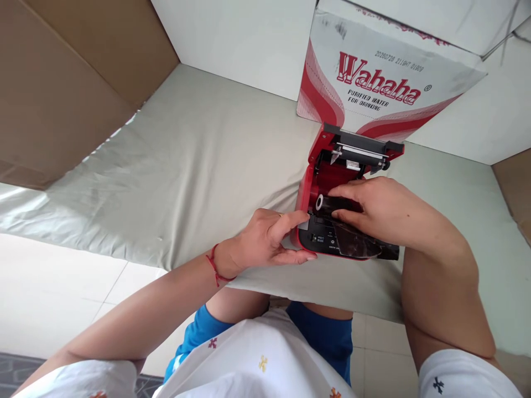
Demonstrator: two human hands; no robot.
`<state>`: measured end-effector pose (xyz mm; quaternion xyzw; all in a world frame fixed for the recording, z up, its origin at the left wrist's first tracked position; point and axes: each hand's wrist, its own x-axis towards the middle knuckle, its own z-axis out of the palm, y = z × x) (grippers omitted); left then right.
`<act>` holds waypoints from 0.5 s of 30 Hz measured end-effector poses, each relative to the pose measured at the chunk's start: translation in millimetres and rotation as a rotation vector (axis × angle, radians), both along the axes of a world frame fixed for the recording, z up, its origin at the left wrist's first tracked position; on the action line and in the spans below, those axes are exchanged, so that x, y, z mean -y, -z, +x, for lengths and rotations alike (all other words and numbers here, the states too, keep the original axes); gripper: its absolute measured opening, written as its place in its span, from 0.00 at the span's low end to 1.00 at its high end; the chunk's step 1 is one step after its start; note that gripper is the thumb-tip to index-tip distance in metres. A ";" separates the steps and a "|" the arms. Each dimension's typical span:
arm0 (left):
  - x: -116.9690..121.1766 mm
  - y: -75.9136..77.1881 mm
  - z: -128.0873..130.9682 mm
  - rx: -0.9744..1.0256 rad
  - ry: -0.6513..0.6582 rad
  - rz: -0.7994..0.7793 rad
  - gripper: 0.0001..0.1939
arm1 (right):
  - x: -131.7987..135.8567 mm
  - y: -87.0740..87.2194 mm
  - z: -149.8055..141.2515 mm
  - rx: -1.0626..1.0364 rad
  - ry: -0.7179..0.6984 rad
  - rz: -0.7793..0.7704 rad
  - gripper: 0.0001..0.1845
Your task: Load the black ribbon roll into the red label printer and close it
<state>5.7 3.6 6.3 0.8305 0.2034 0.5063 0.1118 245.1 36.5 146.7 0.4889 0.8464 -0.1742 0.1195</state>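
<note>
A small red and black printer (315, 166) sits with its lid open near the front edge of a table under a grey cloth (186, 160). My left hand (265, 240) grips the printer's left front corner, thumb and fingers pressed on its casing. My right hand (381, 207) reaches into the open bay, its fingers closed on a dark roll (327, 203) with a white core. A strip of dark shiny film (357, 243) trails from the roll over the printer's black front panel.
A white and red "Wahaha" water carton (373, 83) stands right behind the printer. A brown cardboard sheet (62, 72) leans at the far left, and white walls close the back. The tiled floor (62, 293) lies below the table's front edge.
</note>
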 end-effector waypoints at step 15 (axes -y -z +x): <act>0.4 -0.7 0.2 0.017 0.013 -0.026 0.29 | 11.8 -23.8 9.7 -0.299 -0.037 0.044 0.19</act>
